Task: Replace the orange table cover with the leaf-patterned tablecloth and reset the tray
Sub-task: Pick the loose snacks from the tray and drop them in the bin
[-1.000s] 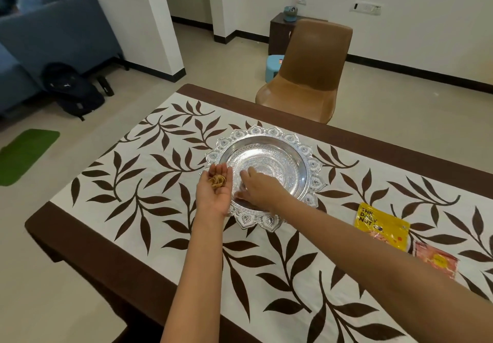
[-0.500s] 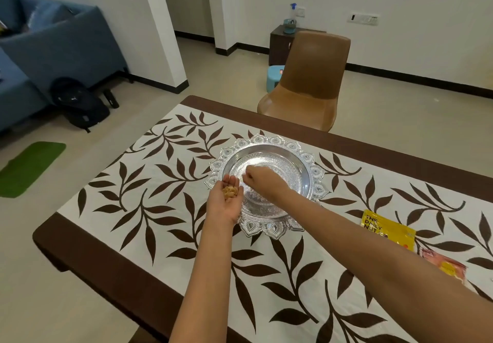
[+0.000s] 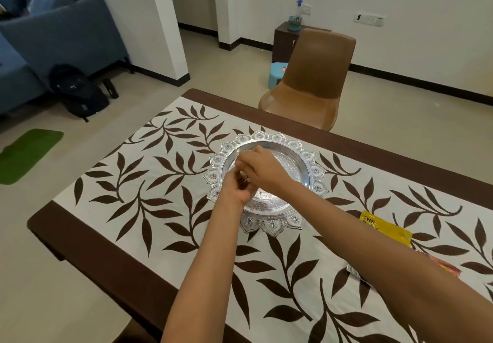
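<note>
Two hands meet over the near-left part of the silver tray (image 3: 277,138), which stands on the leaf-patterned tablecloth (image 3: 138,182), toward the table's far edge. The cloth lies flat along the table (image 3: 88,246), and no orange cover is in view, so the exchange of covers appears complete and you are at the resetting step.

Your left hand (image 3: 234,189) is cupped, palm up, around some small brown pieces (image 3: 244,181). Your right hand (image 3: 264,170) bends its fingertips down into that palm. Whether they have closed on a piece is hidden.

Handling, as judged:
- The pieces look light and loose. They would likely bounce or skid on polished metal, so pinch a few at a time and let them go low over the bowl.
- The tray appears to be stiff embossed metal, smooth in the bowl. Should you shift it, take the scalloped rim at two opposite sides and lift it. Dragging it would probably ruck the soft cloth.

A yellow packet (image 3: 384,226) and a reddish packet (image 3: 450,269), partly hidden behind your right forearm, lie on the cloth to the tray's right, apart from it.
</note>
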`<state>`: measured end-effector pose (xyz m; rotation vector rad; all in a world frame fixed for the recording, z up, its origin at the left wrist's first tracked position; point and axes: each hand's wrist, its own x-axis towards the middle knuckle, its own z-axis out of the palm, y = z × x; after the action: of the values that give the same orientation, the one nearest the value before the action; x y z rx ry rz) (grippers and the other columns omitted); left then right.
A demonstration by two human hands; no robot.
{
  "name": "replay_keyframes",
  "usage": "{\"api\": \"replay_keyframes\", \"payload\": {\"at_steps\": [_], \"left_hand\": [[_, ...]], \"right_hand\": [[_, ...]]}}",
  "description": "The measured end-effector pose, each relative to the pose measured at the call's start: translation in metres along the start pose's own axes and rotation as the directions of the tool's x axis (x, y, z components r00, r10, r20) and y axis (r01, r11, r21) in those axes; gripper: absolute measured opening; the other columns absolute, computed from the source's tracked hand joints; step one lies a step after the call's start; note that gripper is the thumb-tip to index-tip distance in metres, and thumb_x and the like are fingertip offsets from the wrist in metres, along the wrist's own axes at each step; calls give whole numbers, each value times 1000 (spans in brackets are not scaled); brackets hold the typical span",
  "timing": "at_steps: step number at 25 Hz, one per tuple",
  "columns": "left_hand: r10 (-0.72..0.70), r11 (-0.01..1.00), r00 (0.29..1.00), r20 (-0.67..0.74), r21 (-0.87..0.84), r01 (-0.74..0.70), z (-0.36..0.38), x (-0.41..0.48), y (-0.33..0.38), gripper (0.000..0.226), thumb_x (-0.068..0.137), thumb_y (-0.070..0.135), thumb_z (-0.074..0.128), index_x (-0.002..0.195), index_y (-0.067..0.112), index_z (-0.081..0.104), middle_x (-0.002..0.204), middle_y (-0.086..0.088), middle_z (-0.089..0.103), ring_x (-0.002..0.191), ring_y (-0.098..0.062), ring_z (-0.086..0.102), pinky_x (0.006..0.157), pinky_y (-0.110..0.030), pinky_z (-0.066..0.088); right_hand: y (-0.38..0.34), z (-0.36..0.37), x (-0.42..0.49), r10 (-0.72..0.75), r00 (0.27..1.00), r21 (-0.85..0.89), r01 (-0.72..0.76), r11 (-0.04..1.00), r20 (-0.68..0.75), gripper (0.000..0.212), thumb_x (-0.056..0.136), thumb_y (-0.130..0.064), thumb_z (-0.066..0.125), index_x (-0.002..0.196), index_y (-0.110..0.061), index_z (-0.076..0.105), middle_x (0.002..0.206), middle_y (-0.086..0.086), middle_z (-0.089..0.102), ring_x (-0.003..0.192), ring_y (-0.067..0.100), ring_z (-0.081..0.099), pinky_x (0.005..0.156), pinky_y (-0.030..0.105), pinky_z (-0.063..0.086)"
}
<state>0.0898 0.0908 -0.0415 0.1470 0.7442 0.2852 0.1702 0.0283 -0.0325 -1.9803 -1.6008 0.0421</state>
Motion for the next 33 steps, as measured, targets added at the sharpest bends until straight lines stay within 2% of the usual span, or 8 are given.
{"api": "replay_keyframes", "payload": {"at_steps": [5,9,13,16,19,26,29,33], "left_hand": [[-46,998,999,-2,32,46,0,5,-6,19,92,10,46,75,11,52,69,-3,52,66,-15,56,56,-23,52],[-54,997,999,2,45,54,4,-3,-10,39,95,8,43,57,9,49,46,-4,47,40,-14,52,47,-21,52],[16,995,1000,2,-96,-16,-2,-11,-2,33,101,15,42,77,0,58,71,-14,63,66,-22,65,60,-35,59],[140,976,990,-25,-166,-142,-17,-21,17,29,101,18,45,81,3,59,75,-11,60,72,-18,61,67,-31,58],[183,965,982,-47,-182,-188,-24,-26,26,28,100,16,45,80,3,59,73,-12,61,72,-18,61,70,-32,57],[188,972,982,-23,-141,-189,-27,-27,22,29,101,16,43,82,2,60,77,-12,61,76,-19,62,75,-36,56],[183,970,983,-28,-157,-185,-27,-27,22,30,101,17,42,82,2,59,79,-11,60,77,-19,61,75,-37,56],[182,968,983,-18,-172,-183,-29,-29,23,30,101,18,42,83,2,61,79,-12,62,77,-19,63,76,-37,56]], "right_hand": [[1,2,3,14,999,-9,-15,1000,-46,24,94,-21,46,103,-11,65,96,3,68,88,22,60,66,35,48],[-4,-1,7,124,985,41,-119,992,-118,30,98,-32,41,96,-9,60,76,0,62,72,20,56,58,31,41],[10,-10,0,392,887,418,-268,868,-245,24,100,-18,45,88,-6,62,67,0,59,56,10,51,53,22,40],[36,-5,-20,507,861,184,-505,843,43,24,98,-10,48,89,6,62,79,16,65,60,15,47,51,22,35],[38,14,-29,533,817,90,-561,823,218,20,95,-19,58,94,1,60,80,6,59,66,12,48,55,18,33],[16,29,-27,274,933,-68,-266,962,234,34,89,2,53,122,-6,61,117,11,61,108,26,54,86,30,43],[21,18,-30,113,907,-191,-37,981,405,35,87,4,54,118,-8,64,109,5,65,102,22,55,86,28,45],[34,5,-45,126,882,-235,-18,972,453,17,89,-2,58,99,-7,71,85,1,63,81,19,57,72,28,43]]}}
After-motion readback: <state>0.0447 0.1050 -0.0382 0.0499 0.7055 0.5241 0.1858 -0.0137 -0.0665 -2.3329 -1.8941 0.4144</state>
